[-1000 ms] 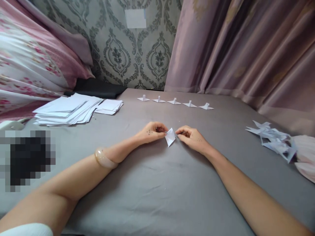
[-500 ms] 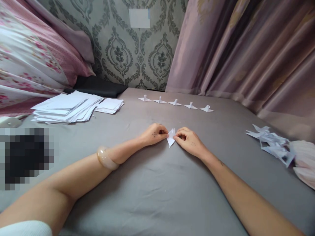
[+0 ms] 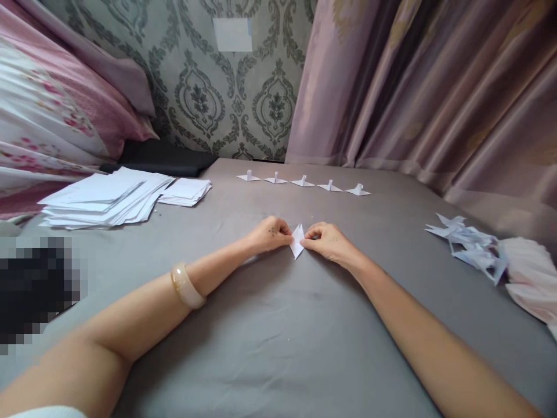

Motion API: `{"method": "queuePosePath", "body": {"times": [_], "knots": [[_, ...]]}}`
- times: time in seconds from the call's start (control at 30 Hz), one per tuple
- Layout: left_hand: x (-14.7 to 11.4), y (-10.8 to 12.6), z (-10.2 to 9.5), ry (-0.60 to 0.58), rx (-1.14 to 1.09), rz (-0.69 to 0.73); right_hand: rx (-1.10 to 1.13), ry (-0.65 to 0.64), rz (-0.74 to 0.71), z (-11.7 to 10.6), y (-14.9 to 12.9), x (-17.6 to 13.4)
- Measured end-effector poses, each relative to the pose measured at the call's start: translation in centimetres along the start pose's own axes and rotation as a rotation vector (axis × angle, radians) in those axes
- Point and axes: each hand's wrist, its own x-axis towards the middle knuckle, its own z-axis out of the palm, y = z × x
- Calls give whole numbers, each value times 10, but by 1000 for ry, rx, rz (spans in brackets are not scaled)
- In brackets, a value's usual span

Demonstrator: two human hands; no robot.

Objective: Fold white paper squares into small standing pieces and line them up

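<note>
A small white folded paper (image 3: 297,241), diamond-shaped with a split upper tip, is held just over the grey sheet between both hands. My left hand (image 3: 272,233) pinches its left corner with thumb and fingertips. On the other side, my right hand (image 3: 328,241) grips the right corner the same way. Beyond the hands, several folded paper pieces (image 3: 303,181) with flat pointed sides and upright middles stand in a slanting row.
At the left lie a large stack of white paper (image 3: 100,197) and a smaller stack (image 3: 185,191), in front of a black folded item (image 3: 161,157). A heap of folded paper shapes (image 3: 467,241) rests at the right beside pale pink fabric (image 3: 533,278). Curtains (image 3: 391,87) hang behind.
The view has turned slightly to the right, so the surroundings sit further left. Both hands keep their pinch on the folded paper, which looks much the same.
</note>
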Motion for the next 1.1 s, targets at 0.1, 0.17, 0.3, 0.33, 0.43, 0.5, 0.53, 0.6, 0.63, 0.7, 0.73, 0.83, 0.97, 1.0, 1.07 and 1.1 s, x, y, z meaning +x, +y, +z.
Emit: {"method": "queuePosePath", "body": {"times": [0.1,0.17,0.3,0.33,0.43,0.5,0.53,0.6,0.63,0.7,0.73,0.83,0.97,1.0,1.07,1.1], "knots": [[4,0,-1,-10,7,-27,-15,-7,-36,0,1,2],[6,0,-2,-15,14,-40,-20,-6,-49,0,3,3],[5,-3,-3,-38,21,25,4,12,-57,1,6,2],[4,-4,-4,-40,30,76,13,18,-70,2,7,2],[2,-7,-4,0,127,273,26,30,-142,4,10,-2],[2,-9,-3,40,237,388,14,41,-200,5,10,-5],[2,-10,-3,47,291,432,4,43,-228,5,11,-7],[2,-12,-3,44,387,504,-22,41,-291,5,11,-10],[2,-13,-3,42,428,537,-41,39,-325,5,11,-12],[0,-13,-4,37,495,603,-93,32,-391,4,12,-14],[-1,-13,-4,32,524,632,-123,25,-418,3,12,-16],[-6,-10,-6,13,604,680,-200,-3,-452,1,11,-19],[-14,-5,-7,-11,659,694,-277,-17,-443,0,7,-25],[-16,-4,-8,-22,664,700,-302,-18,-441,0,5,-27],[-20,-1,-9,-50,675,710,-362,-22,-437,1,3,-31],[-22,0,-9,-64,680,711,-394,-30,-436,1,1,-34]]}}
